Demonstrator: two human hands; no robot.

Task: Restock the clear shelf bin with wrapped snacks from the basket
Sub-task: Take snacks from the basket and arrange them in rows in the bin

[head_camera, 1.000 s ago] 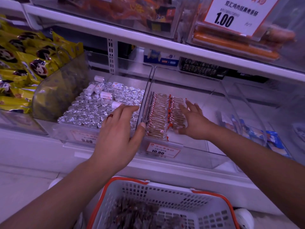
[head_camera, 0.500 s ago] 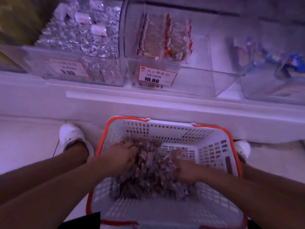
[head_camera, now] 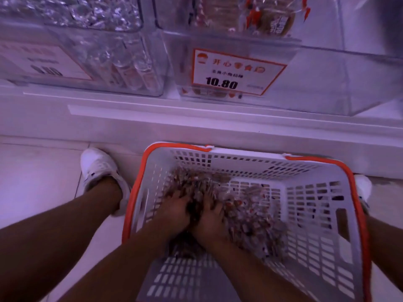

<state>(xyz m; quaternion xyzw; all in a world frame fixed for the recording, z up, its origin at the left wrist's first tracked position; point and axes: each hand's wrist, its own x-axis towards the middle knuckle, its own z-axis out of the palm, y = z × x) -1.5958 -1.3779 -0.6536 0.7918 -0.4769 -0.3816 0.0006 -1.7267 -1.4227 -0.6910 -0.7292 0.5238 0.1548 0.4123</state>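
Note:
A white basket with an orange rim (head_camera: 134, 192) stands on the floor below the shelf and holds a heap of small wrapped snacks (head_camera: 250, 210). Both hands are down in that heap, side by side and touching. My left hand (head_camera: 174, 212) and my right hand (head_camera: 210, 219) have their fingers dug into the wrappers and curled round a bunch between them; motion blur hides the fingertips. Above, the clear shelf bin (head_camera: 327, 79) carries a 10.80 price label (head_camera: 235, 71), with a few rows of the same snacks (head_camera: 270, 20) at its back.
To the left of the clear bin sits another bin of silver foil candies (head_camera: 98, 16). A white shelf ledge (head_camera: 196, 123) juts out over the basket's far rim. My white shoes (head_camera: 98, 166) flank the basket on the pale floor.
My hands left the shelf bin and dropped into the basket. Since half a second ago they have drawn together in the heap, and the view has tilted further down.

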